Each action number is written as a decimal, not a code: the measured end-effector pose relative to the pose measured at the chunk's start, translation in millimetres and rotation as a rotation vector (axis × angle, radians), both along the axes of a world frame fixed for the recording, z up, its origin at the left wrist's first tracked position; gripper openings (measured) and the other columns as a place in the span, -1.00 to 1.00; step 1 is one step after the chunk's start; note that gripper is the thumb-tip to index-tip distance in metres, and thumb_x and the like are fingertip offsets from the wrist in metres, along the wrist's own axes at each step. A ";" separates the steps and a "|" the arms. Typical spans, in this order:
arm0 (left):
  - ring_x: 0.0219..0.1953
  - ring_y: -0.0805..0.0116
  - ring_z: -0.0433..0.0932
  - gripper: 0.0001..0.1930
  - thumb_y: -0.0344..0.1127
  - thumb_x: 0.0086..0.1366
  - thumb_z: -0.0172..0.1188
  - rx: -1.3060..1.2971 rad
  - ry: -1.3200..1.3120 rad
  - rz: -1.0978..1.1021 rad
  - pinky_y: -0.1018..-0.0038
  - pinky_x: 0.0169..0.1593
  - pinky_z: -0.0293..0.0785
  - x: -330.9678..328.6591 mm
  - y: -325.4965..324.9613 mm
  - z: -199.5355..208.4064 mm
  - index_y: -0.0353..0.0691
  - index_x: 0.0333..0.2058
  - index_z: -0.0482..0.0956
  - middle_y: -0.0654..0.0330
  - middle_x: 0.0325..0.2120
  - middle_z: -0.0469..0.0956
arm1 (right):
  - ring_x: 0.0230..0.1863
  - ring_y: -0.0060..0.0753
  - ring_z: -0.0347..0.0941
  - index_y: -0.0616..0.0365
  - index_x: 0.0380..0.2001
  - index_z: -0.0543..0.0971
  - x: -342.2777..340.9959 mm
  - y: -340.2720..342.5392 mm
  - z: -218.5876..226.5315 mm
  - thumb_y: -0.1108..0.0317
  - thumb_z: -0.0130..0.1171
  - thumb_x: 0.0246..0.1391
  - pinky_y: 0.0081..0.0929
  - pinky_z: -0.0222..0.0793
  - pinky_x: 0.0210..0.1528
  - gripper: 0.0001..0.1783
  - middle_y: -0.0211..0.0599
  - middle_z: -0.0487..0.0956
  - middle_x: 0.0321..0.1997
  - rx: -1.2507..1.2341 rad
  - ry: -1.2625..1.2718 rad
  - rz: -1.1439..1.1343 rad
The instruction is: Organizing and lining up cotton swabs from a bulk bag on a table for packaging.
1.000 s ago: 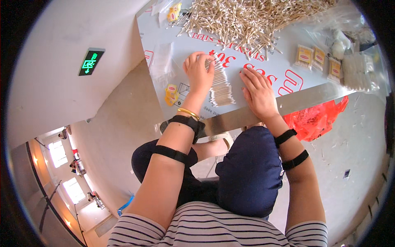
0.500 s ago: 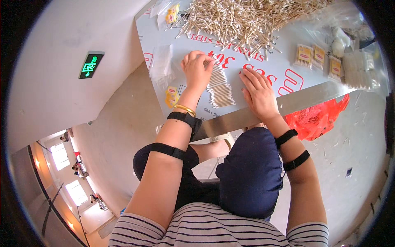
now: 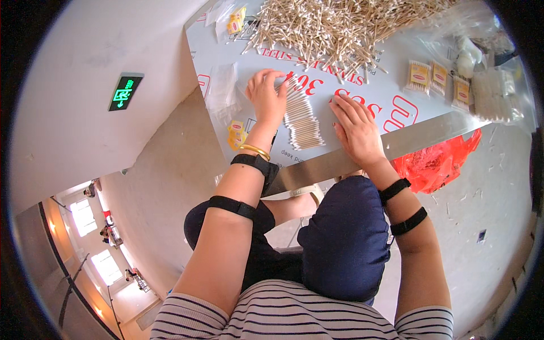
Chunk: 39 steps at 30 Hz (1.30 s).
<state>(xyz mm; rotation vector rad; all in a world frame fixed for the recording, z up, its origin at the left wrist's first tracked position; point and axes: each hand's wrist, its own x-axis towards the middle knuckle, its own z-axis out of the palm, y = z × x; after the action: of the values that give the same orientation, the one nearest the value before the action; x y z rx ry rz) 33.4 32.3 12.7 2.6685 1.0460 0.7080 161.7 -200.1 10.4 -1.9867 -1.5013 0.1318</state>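
Note:
My left hand (image 3: pixel 266 97) is at the left edge of a row of cotton swabs (image 3: pixel 304 120). Its fingers are bent, with the thumb apart from them near the row's upper end, and I see nothing held. The swabs lie side by side in a slightly wavy band on the film-covered metal table (image 3: pixel 340 127). Right of this row, my right hand (image 3: pixel 357 126) rests flat on the tabletop, fingers stretched out and holding nothing. A large heap of loose swabs (image 3: pixel 328 34) covers the table's far part.
Clear plastic bags (image 3: pixel 224 88) and yellow cards (image 3: pixel 236 135) lie at the left. Filled swab packs (image 3: pixel 419 76) and a bulging clear bag (image 3: pixel 498 96) are at the right. A red plastic bag (image 3: pixel 436 164) sits below the table's metal edge (image 3: pixel 419 133).
My left hand has shifted slightly left, away from the upper end of the swab row, and its thumb and finger have parted. My right hand stays in place.

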 end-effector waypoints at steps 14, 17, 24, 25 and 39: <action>0.19 0.17 0.35 -0.82 -0.24 0.21 0.40 -0.081 0.012 -0.012 0.08 0.29 0.10 -1.3 -4.2 -1.5 0.14 -0.19 0.68 0.33 0.01 0.49 | 0.47 -0.27 0.24 0.07 0.28 0.46 0.3 -0.7 0.9 0.27 0.17 0.21 -0.19 0.13 0.50 -0.44 -0.29 0.40 0.40 -0.016 -0.037 -0.013; 0.18 0.18 0.36 -0.86 -0.24 0.23 0.38 -0.086 0.019 -0.010 0.09 0.29 0.10 -2.3 -3.8 -1.6 0.14 -0.22 0.70 0.33 0.01 0.50 | 0.46 -0.26 0.25 0.08 0.27 0.46 0.2 -0.9 0.9 0.29 0.18 0.18 -0.19 0.14 0.49 -0.44 -0.29 0.41 0.39 -0.006 -0.038 -0.015; 0.18 0.19 0.37 -0.89 -0.26 0.24 0.37 -0.116 -0.002 0.002 0.09 0.28 0.10 -9.5 -5.5 -6.3 0.13 -0.25 0.71 0.35 0.01 0.51 | 0.46 -0.25 0.25 0.08 0.27 0.46 -0.6 0.1 -0.4 0.29 0.17 0.19 -0.17 0.14 0.50 -0.44 -0.29 0.41 0.39 0.000 -0.033 -0.014; 0.17 0.19 0.37 -0.89 -0.27 0.24 0.37 -0.117 -0.011 -0.002 0.09 0.28 0.10 -9.6 -6.9 -6.7 0.12 -0.25 0.71 0.35 0.01 0.51 | 0.46 -0.25 0.25 0.08 0.28 0.46 -0.2 -0.4 0.1 0.28 0.16 0.20 -0.16 0.13 0.50 -0.44 -0.29 0.40 0.40 0.001 -0.028 -0.014; 0.31 0.00 0.30 -0.69 -0.26 0.33 0.25 -0.124 -0.041 -0.057 -0.01 0.38 0.04 -19.5 -22.2 -0.6 -0.01 0.05 0.60 0.15 0.19 0.43 | 0.47 -0.27 0.23 0.08 0.29 0.45 -0.9 -0.4 0.0 0.26 0.15 0.24 -0.17 0.12 0.50 -0.45 -0.30 0.39 0.42 -0.004 -0.025 -0.014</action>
<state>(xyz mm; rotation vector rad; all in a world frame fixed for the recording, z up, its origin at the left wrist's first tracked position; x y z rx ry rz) 13.9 10.2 12.1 2.5565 0.9664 0.6607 160.8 -200.5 10.4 -2.0085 -1.5038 0.1051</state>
